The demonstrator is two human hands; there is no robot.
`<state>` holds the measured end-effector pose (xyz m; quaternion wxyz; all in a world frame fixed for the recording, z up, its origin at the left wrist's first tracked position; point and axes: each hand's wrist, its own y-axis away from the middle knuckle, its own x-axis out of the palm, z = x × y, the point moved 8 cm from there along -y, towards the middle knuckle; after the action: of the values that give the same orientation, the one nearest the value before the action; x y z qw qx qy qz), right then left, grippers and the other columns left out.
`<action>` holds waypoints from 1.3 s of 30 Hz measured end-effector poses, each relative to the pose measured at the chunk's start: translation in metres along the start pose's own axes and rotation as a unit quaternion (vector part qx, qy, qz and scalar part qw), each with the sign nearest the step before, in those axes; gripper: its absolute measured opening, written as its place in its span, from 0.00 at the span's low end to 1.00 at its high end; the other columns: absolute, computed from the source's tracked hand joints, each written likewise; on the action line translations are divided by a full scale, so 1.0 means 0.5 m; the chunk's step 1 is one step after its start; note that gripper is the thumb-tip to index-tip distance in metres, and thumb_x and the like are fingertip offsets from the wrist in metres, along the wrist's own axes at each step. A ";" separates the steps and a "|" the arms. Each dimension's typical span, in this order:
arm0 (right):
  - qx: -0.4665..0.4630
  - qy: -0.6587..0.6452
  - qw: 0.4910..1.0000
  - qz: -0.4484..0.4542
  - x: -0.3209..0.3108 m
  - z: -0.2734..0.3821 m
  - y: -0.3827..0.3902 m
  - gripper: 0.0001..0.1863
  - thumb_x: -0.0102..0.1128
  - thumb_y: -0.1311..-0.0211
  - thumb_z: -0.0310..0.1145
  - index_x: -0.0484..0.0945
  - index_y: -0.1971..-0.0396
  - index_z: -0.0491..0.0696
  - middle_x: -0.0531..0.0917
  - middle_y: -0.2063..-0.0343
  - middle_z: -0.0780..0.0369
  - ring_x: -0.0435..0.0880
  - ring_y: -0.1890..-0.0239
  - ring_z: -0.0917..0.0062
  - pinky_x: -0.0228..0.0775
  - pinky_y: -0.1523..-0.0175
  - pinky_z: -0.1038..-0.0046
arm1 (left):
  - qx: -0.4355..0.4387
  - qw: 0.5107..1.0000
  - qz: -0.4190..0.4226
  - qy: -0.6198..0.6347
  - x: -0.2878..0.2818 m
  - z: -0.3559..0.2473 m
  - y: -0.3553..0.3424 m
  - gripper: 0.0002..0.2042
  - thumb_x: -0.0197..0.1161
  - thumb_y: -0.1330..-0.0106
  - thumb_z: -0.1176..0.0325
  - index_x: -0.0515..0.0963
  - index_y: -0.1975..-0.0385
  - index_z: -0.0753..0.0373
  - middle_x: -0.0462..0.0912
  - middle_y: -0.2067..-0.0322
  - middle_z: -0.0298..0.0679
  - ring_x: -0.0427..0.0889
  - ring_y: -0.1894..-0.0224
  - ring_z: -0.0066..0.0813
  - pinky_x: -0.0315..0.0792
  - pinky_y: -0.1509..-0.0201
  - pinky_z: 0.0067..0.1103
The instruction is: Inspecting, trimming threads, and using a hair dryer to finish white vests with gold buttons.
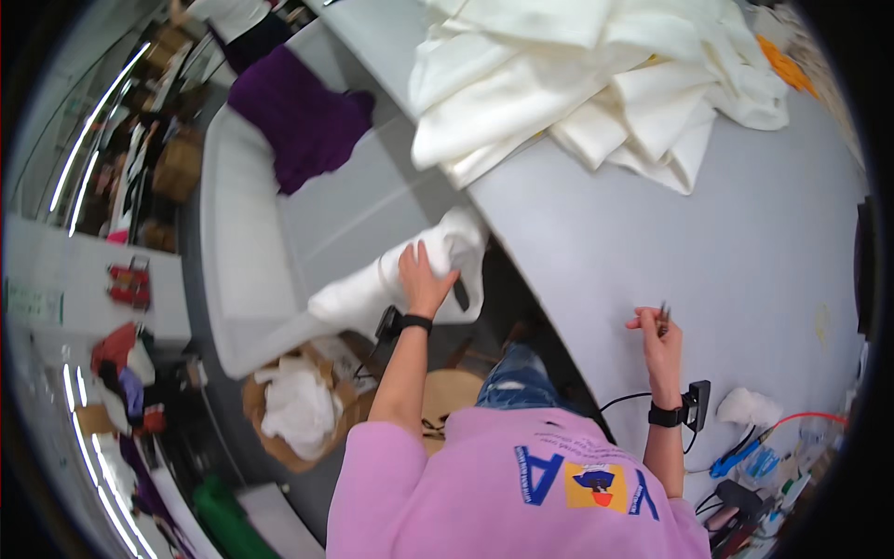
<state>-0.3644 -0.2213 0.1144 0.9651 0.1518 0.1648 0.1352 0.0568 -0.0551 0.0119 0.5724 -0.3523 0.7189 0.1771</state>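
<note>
My left hand (426, 281) lies with fingers and thumb spread on a white cloth piece (358, 293). That cloth stretches across the gap left of the table, over the edge of a white trough. Over the grey table, my right hand (659, 340) is closed around a small dark pointed metal tool (663, 319), perhaps thread snips; the fingers hide most of it. Beyond both hands, a large heap of folded white cloth (596, 84) covers the far part of the table.
A purple cloth (303, 121) hangs over the white trough (244, 242). Below it stands a carton (352, 405) with white cloth inside. Tools, cables and a blue-handled implement (736, 456) crowd the table's near right corner. Another person (233, 23) is at the far left.
</note>
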 end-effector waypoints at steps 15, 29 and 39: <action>-0.188 -0.068 0.977 -0.079 0.070 0.381 -0.336 0.15 0.56 0.37 0.39 0.80 0.66 0.40 0.83 0.77 0.67 0.66 0.77 0.90 0.58 0.72 0.82 | 0.166 0.979 0.090 0.076 -0.029 -0.011 0.013 0.19 0.58 0.53 0.78 0.75 0.57 0.64 0.71 0.69 0.47 0.72 0.64 0.46 0.68 0.59 0.35; -0.202 -0.147 0.965 -0.076 0.262 0.603 -0.673 0.21 0.65 0.47 0.39 0.76 0.66 0.34 0.81 0.73 0.57 0.78 0.72 0.75 0.70 0.65 0.73 | -0.036 0.917 0.333 0.215 0.021 0.075 -0.004 0.18 0.66 0.44 0.59 0.79 0.58 0.63 0.82 0.61 0.47 0.82 0.61 0.40 0.75 0.55 0.29; -0.249 -0.275 0.925 -0.085 -0.056 0.493 -0.296 0.15 0.61 0.42 0.32 0.76 0.59 0.37 0.82 0.66 0.62 0.79 0.67 0.82 0.71 0.62 0.81 | 0.092 0.939 0.030 0.329 -0.286 -0.140 -0.237 0.26 0.68 0.48 0.72 0.71 0.47 0.65 0.73 0.46 0.47 0.76 0.48 0.38 0.74 0.54 0.28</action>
<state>-0.2701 -0.4270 0.2937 0.9871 -0.0765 -0.1341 0.0425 0.1057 -0.1395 0.1847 0.3282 -0.3155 0.8904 0.0015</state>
